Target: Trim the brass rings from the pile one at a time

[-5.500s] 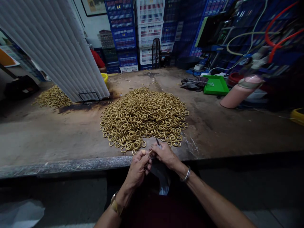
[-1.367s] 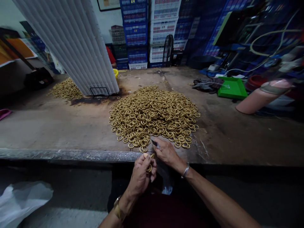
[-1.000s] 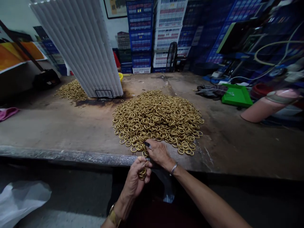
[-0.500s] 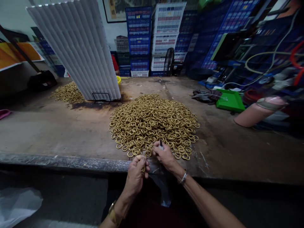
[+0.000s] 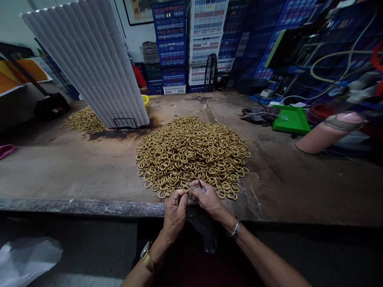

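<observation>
A broad heap of brass-coloured rings [image 5: 191, 151] lies on the worktable in front of me. My left hand [image 5: 175, 211] is closed on a ring [image 5: 187, 191], pinching it between thumb and fingers at the heap's near edge. Close beside it, my right hand [image 5: 208, 201] is closed around a slim tool [image 5: 200, 185] with a dark pointed end sticking up past the fingers. The fingertips of both hands meet at the ring. What the tool's lower end touches is hidden by the right hand.
A tilted white corrugated panel [image 5: 89, 59] stands in a black wire stand [image 5: 125, 123], with a second ring pile [image 5: 85, 119] behind it. Behind the panel is a person's red sleeve [image 5: 138, 77]. On the right are a green tray [image 5: 291, 119] and a pink bottle [image 5: 321, 137].
My left hand has risen towards the right hand, so the two now meet at the ring. The tool in my right hand has tilted. The whole view has shifted slightly.
</observation>
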Tool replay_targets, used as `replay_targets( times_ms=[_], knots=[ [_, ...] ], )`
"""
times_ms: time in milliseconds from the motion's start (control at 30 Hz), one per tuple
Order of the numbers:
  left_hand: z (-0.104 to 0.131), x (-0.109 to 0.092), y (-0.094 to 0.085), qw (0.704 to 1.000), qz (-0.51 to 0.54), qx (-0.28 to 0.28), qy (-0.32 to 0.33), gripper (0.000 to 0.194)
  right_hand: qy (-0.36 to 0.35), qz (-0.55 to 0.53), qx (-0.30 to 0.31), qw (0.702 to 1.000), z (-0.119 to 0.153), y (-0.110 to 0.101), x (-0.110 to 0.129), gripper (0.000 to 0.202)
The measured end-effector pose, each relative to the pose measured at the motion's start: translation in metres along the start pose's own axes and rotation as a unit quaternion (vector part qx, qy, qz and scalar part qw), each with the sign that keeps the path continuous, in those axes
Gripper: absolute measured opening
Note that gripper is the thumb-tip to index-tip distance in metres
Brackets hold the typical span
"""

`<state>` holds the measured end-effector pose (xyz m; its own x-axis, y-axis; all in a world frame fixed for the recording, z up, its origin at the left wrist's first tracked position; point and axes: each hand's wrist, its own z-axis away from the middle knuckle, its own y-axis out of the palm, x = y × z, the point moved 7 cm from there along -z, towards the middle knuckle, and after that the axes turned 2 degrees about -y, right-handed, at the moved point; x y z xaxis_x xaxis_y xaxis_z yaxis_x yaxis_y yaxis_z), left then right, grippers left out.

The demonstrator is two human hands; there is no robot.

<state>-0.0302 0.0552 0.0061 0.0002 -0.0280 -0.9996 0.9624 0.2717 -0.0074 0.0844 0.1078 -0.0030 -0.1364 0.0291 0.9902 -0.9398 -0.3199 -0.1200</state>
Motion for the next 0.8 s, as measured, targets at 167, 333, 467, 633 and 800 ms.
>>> replay_targets(
  times_ms=[167,333,467,633,800],
  knots=[
    [0.000,-0.003,0.006,0.999,-0.022,0.037,-0.022,0.019,-0.023,0.060,-0.006,0.998,-0.003,-0.004,0.007,0.022],
    [0.004,0.016,0.019,0.978,0.092,0.107,-0.155,0.029,-0.012,0.064,0.000,0.998,-0.003,-0.002,0.005,0.020],
    [0.005,0.013,0.020,0.976,0.114,0.113,-0.147,0.030,-0.010,0.045,0.012,0.999,-0.004,-0.004,0.006,0.020],
    [0.004,0.009,0.017,0.982,0.085,0.092,-0.140,0.030,-0.079,0.175,-0.014,0.981,0.000,-0.013,0.011,0.018],
    [0.002,0.007,0.017,0.988,0.037,0.091,-0.119,0.029,-0.182,0.340,0.050,0.921,0.014,0.001,0.016,0.011]
  ],
)
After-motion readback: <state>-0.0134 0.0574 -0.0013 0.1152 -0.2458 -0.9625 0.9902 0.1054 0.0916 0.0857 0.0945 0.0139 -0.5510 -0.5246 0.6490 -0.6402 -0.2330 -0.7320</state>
